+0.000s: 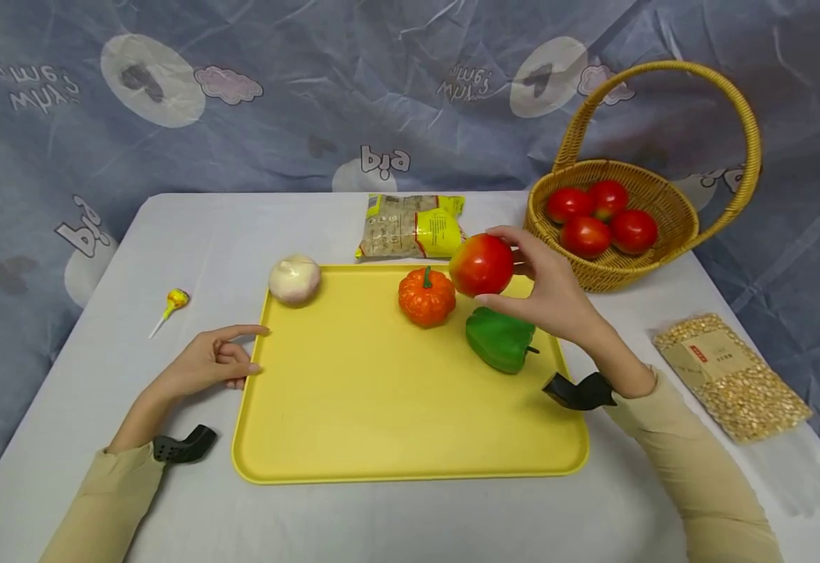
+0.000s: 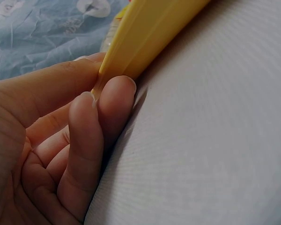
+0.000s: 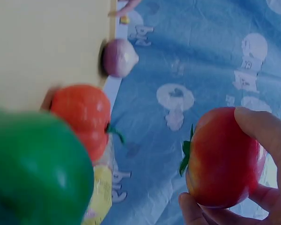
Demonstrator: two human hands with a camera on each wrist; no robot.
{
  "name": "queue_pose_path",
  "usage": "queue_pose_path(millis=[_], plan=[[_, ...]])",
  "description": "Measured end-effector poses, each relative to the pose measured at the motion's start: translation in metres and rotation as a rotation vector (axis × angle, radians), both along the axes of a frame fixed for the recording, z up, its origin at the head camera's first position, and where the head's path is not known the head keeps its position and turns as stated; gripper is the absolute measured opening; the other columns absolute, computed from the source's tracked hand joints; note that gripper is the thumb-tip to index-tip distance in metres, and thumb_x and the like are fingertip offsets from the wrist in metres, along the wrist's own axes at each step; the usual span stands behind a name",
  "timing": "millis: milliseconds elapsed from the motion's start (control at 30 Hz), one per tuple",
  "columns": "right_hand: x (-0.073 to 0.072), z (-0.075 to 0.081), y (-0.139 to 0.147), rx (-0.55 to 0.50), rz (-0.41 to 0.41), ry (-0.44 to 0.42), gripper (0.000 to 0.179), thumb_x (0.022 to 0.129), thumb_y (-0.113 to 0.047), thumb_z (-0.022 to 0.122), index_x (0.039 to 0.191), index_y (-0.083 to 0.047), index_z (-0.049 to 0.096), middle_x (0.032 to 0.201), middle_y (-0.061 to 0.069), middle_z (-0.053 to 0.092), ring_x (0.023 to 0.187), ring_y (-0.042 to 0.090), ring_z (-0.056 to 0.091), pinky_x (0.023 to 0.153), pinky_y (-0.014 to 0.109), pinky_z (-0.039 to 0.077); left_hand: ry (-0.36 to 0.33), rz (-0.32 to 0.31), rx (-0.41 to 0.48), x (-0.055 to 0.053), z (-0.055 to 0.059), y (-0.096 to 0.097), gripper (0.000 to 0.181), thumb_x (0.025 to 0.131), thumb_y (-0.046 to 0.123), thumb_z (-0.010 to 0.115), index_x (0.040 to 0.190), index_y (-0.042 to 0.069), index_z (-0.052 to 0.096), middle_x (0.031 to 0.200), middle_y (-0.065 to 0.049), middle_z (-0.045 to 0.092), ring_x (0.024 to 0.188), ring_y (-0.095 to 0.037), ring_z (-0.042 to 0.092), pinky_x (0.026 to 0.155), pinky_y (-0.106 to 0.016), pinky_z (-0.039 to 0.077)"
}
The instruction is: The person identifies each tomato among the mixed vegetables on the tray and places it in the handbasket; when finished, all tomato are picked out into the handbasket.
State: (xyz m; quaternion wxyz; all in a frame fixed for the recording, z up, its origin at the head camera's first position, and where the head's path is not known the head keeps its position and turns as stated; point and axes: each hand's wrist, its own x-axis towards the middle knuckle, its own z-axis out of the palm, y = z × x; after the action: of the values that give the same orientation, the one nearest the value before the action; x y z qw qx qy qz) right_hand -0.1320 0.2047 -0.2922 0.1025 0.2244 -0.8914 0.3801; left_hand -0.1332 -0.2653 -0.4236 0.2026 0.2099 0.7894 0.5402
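In the head view my right hand (image 1: 553,285) holds a red tomato (image 1: 482,266) tinged with yellow, raised over the far right of the yellow tray (image 1: 353,407). The right wrist view shows green leaves on this tomato (image 3: 220,157), with thumb and fingers on its sides. Beneath the hand lies a green bell pepper (image 1: 499,340), and left of it an orange pumpkin (image 1: 427,297). At the tray's left rim, my left hand (image 1: 213,361) pinches the edge; the left wrist view shows fingertips (image 2: 119,91) against the rim. A pale purple-and-white bulb (image 1: 295,280) sits at the far left corner.
A wicker basket (image 1: 614,275) with a tall handle holds several red tomatoes (image 1: 585,236) at the back right. A yellow-and-clear packet (image 1: 410,227) lies behind the tray. A bag of grain (image 1: 733,375) is on the right, a lollipop (image 1: 173,305) on the left.
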Motion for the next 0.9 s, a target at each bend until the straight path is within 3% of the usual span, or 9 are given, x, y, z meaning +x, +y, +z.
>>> queue_pose_path(millis=[200,300,433,533,667,900], plan=[[-0.016,0.004,0.026,-0.028,-0.161,0.006,0.072,0.073,-0.013,0.080,0.135,-0.012,0.044,0.124,0.011,0.057,0.095,-0.009,0.053,0.082,0.001,0.042,-0.009,-0.001,0.003,-0.001,-0.001,0.000,0.058,0.084,0.004,0.067,0.134,-0.007,0.039,0.068,0.008,0.068,0.052,-0.007,0.059,0.049,-0.028,0.050],[-0.029,0.001,0.041,-0.040,-0.251,-0.008,0.071,0.074,-0.017,0.079,0.135,-0.014,0.043,0.127,0.011,0.056,0.096,-0.002,0.054,0.084,0.004,0.043,-0.007,-0.001,0.007,0.000,0.000,0.000,0.058,0.084,0.003,0.067,0.134,-0.007,0.039,0.068,0.008,0.068,0.052,-0.006,0.059,0.048,-0.028,0.050],[-0.049,-0.006,0.060,-0.094,-0.374,-0.113,0.072,0.079,-0.029,0.075,0.139,-0.019,0.037,0.133,0.011,0.050,0.103,0.014,0.054,0.096,0.027,0.049,-0.009,0.003,-0.001,0.000,-0.001,0.000,0.058,0.084,0.005,0.067,0.134,-0.007,0.040,0.068,0.007,0.068,0.052,-0.007,0.060,0.049,-0.028,0.051],[-0.063,-0.013,0.071,-0.148,-0.452,-0.212,0.072,0.082,-0.037,0.070,0.142,-0.022,0.031,0.138,0.012,0.042,0.112,0.024,0.048,0.103,0.043,0.045,-0.013,0.010,-0.011,0.000,-0.001,0.000,0.058,0.084,0.006,0.067,0.134,-0.006,0.040,0.069,0.007,0.069,0.052,-0.008,0.060,0.049,-0.028,0.051],[-0.080,-0.022,0.080,-0.188,-0.529,-0.284,0.072,0.084,-0.044,0.064,0.143,-0.025,0.028,0.143,0.013,0.036,0.118,0.027,0.043,0.105,0.046,0.042,-0.011,0.016,-0.017,0.001,-0.001,0.000,0.059,0.084,0.006,0.068,0.134,-0.006,0.040,0.069,0.007,0.068,0.052,-0.008,0.060,0.049,-0.028,0.051],[-0.105,-0.034,0.090,-0.199,-0.609,-0.323,0.078,0.084,-0.047,0.063,0.145,-0.018,0.025,0.149,0.013,0.032,0.129,0.028,0.035,0.112,0.046,0.033,-0.002,0.011,-0.001,0.002,-0.001,0.000,0.059,0.084,0.005,0.067,0.134,-0.006,0.040,0.069,0.006,0.069,0.052,-0.008,0.060,0.049,-0.028,0.050]])
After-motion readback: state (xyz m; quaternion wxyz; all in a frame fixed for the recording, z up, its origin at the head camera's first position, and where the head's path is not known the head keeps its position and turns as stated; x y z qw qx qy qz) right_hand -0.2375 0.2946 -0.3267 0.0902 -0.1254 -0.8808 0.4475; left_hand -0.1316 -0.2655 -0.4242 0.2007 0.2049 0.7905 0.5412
